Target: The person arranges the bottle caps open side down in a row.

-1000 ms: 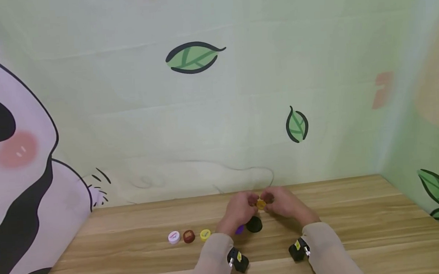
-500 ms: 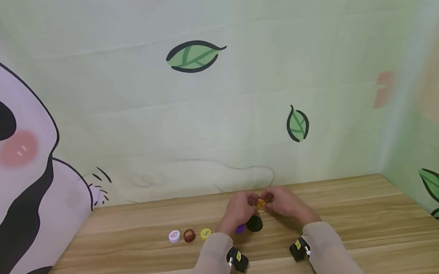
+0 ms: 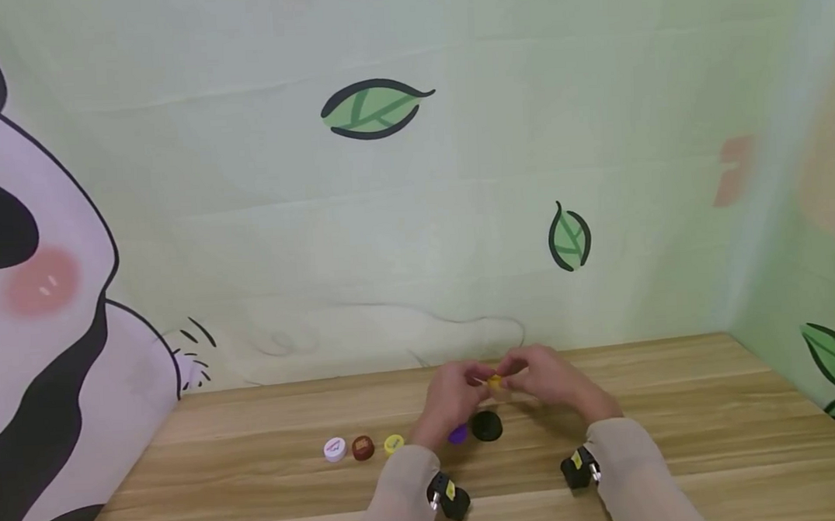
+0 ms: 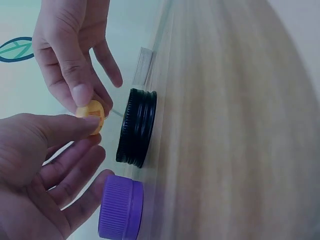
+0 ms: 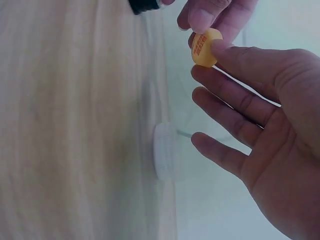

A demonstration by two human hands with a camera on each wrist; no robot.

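Between both hands is a small orange-yellow bottle cap [image 3: 495,382] with red print on its top, held above the table. My left hand [image 3: 453,395] pinches one side of it with thumb and fingertips, and my right hand [image 3: 545,378] pinches the other. The right wrist view shows the printed face of the cap [image 5: 204,47] and the looser remaining fingers of the right hand. Just below the left hand, a black ribbed lid [image 4: 136,128] and a purple cap [image 4: 120,207] stand on the wood. A pale ribbed cap [image 5: 164,151] lies beneath the hands.
Left of the hands, a white cap [image 3: 335,449], a dark red-brown cap [image 3: 363,448] and a yellow cap [image 3: 394,445] lie in a row on the wooden table [image 3: 260,493]. A printed cloth backdrop [image 3: 416,237] rises behind the table's far edge.
Both hands have risen slightly with the orange-yellow cap, which now shows more edge-on, and the pale cap below has come into view. The head view has shifted a little; the other caps stay put.
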